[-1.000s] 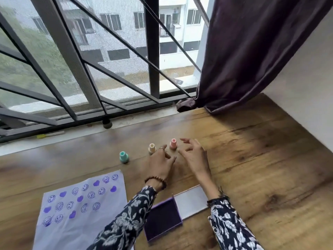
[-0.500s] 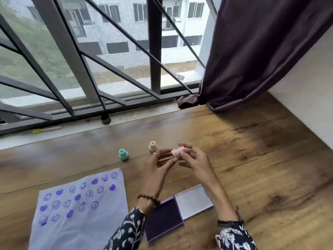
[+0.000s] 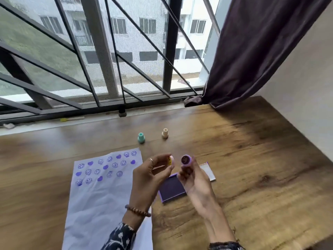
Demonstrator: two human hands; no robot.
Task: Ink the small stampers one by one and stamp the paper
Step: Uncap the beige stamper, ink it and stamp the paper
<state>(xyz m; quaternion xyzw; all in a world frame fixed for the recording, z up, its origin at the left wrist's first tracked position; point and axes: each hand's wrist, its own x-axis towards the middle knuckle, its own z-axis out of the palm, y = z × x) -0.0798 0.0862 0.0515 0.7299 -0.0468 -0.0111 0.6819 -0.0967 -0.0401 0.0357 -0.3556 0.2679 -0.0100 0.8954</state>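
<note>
— Fingers of the right hand (image 3: pixel 195 179)?
— Pinching a stamper (image 3: pixel 186 160), its round purple-inked face up, above the ink pad (image 3: pixel 172 188).
— Left hand (image 3: pixel 149 175)?
— Pinching a pink cap (image 3: pixel 170 161), yellow inside.

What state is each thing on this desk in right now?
Ink pad: lid open, flat on the desk.
Paper: partly stamped, lower part blank.
Pink stamper: uncapped, in the right hand.
Cap: off, in the left hand.
Teal stamper: upright, untouched.
Cream stamper: upright, untouched.
</note>
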